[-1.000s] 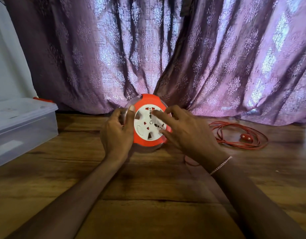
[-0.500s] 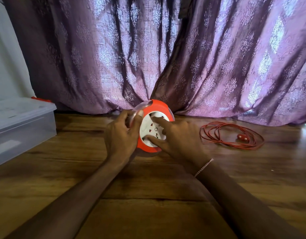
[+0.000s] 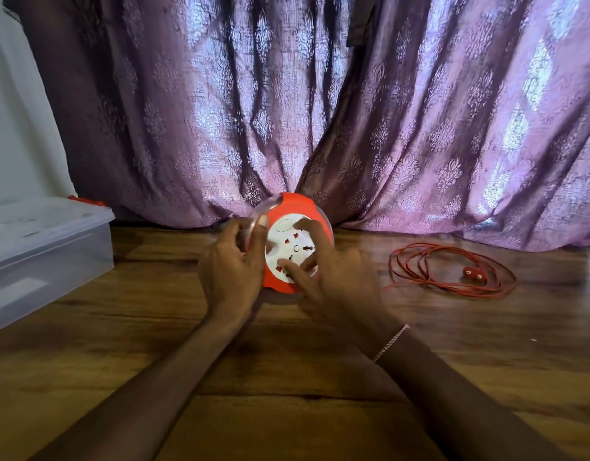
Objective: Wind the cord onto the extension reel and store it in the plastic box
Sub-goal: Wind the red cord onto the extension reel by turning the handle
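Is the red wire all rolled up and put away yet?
Not yet. Most of the cord lies loose on the floor, its plug free. The left hand holds the reel on edge; the right hand presses its white face. Winding remains, then the plastic box, lid on.

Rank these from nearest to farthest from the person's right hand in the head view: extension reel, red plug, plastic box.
1. extension reel: under the right hand, touched.
2. red plug: on the floor to its right, inside the loose cord.
3. plastic box: far left.
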Demonstrator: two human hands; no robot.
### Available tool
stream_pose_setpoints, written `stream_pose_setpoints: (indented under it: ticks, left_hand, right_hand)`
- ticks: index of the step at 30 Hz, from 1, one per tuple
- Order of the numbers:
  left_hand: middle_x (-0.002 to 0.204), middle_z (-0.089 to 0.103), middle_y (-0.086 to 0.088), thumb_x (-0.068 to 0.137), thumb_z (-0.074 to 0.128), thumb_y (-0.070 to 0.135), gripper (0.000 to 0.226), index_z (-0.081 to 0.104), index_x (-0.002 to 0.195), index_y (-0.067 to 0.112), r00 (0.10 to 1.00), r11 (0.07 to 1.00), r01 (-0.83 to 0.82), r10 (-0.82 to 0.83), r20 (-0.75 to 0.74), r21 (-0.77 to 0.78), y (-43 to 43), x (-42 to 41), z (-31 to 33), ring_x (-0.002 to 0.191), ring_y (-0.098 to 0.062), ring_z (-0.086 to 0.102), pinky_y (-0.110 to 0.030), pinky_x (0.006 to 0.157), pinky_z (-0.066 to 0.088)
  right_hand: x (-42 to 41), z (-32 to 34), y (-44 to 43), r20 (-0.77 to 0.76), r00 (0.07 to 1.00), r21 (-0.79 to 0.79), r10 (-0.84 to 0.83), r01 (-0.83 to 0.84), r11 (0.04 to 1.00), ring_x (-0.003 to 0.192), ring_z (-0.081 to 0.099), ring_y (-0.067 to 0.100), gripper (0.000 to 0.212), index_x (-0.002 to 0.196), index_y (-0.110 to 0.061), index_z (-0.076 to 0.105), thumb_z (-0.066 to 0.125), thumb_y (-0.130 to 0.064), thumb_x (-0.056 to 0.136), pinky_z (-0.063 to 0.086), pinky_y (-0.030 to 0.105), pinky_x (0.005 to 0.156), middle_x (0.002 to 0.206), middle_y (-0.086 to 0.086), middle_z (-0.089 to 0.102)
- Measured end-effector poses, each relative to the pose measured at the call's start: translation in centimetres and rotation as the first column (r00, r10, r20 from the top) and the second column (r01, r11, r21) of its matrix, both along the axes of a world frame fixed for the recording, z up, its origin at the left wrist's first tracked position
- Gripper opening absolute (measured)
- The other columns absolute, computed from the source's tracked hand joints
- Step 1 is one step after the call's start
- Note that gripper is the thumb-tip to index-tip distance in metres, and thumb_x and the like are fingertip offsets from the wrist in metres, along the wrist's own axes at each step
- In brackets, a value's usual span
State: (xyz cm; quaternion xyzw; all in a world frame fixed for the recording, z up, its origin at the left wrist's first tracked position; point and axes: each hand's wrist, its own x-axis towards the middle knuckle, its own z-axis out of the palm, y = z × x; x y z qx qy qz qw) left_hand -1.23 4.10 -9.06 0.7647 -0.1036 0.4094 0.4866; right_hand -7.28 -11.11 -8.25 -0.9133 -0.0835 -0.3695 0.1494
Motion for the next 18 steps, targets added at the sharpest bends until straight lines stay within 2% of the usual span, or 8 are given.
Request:
stream_pose_setpoints:
  ticks: [2,4,6,9,12,15,18]
  left_hand:
    - [0.08,0.073,-0.005,0.093,0.04,0.072,0.055,0.066,0.091,0.023,1.0,1.0,0.004,-0.005,0.012,0.014,0.0,-0.2,0.0,0.079,-0.034,0.069,-0.034,0.065,0.041]
    - [0.08,0.074,-0.005,0.093,0.042,0.071,0.054,0.067,0.092,0.023,1.0,1.0,0.008,-0.008,0.019,0.026,0.1,-0.2,0.0,0.079,-0.033,0.069,-0.032,0.066,0.039]
    - [0.079,0.074,-0.005,0.093,0.041,0.072,0.056,0.066,0.091,0.022,1.0,0.999,0.015,-0.016,0.023,0.036,0.1,-0.2,0.0,0.078,-0.033,0.069,-0.035,0.066,0.044]
    - [0.078,0.073,-0.005,0.093,0.04,0.074,0.059,0.066,0.092,0.021,0.999,0.999,0.026,-0.027,0.023,0.032,0.0,-0.4,0.1,0.077,-0.032,0.069,-0.041,0.068,0.052]
    - [0.076,0.073,-0.003,0.095,0.043,0.071,0.052,0.066,0.093,0.024,0.999,0.999,0.038,-0.038,0.031,0.014,0.0,-0.5,0.4,0.075,-0.029,0.069,-0.04,0.068,0.053]
    - [0.075,0.072,-0.002,0.095,0.044,0.07,0.054,0.066,0.093,0.022,0.998,0.998,0.049,-0.05,0.034,0.034,-0.1,-0.5,0.2,0.072,-0.029,0.069,-0.043,0.067,0.054]
    - [0.075,0.072,-0.002,0.094,0.042,0.072,0.057,0.066,0.092,0.02,0.998,0.998,0.053,-0.053,0.021,0.024,0.0,-0.3,0.1,0.072,-0.028,0.069,-0.044,0.067,0.055]
  right_hand:
    - [-0.3,0.2,-0.1,0.037,0.998,-0.218,-0.05,0.057,0.974,0.077,0.073,0.034,0.055,0.14,-0.043,0.031,0.039,-0.071,0.093,0.056,0.041,0.066,0.088,0.0,0.078]
    - [-0.7,0.6,-0.5,0.108,0.992,-0.309,-0.062,0.092,0.947,0.069,0.072,0.035,0.053,0.136,-0.039,0.041,0.043,-0.069,0.093,0.051,0.037,0.056,0.082,0.002,0.077]
    - [-1.1,1.0,-0.5,0.17,0.983,-0.325,-0.068,0.121,0.938,0.063,0.071,0.033,0.053,0.13,-0.035,0.049,0.047,-0.071,0.091,0.045,0.034,0.051,0.077,0.0,0.075]
    - [-1.3,1.1,-0.3,0.129,0.988,-0.267,-0.081,0.114,0.957,0.068,0.072,0.032,0.059,0.132,-0.036,0.042,0.042,-0.077,0.089,0.052,0.036,0.056,0.085,-0.005,0.076]
    - [-1.5,1.5,-0.4,0.212,0.976,-0.31,-0.052,0.117,0.944,0.062,0.07,0.031,0.056,0.13,-0.033,0.051,0.053,-0.07,0.088,0.051,0.036,0.047,0.094,-0.004,0.073]
    - [-1.9,2.2,-0.5,0.232,0.971,-0.415,-0.054,0.149,0.898,0.06,0.067,0.023,0.05,0.127,-0.036,0.058,0.061,-0.065,0.087,0.036,0.025,0.041,0.108,-0.007,0.066]
    - [-2.2,2.8,-0.9,0.189,0.98,-0.494,-0.066,0.153,0.856,0.063,0.067,0.02,0.052,0.131,-0.042,0.058,0.067,-0.063,0.084,0.022,0.023,0.046,0.117,-0.007,0.065]
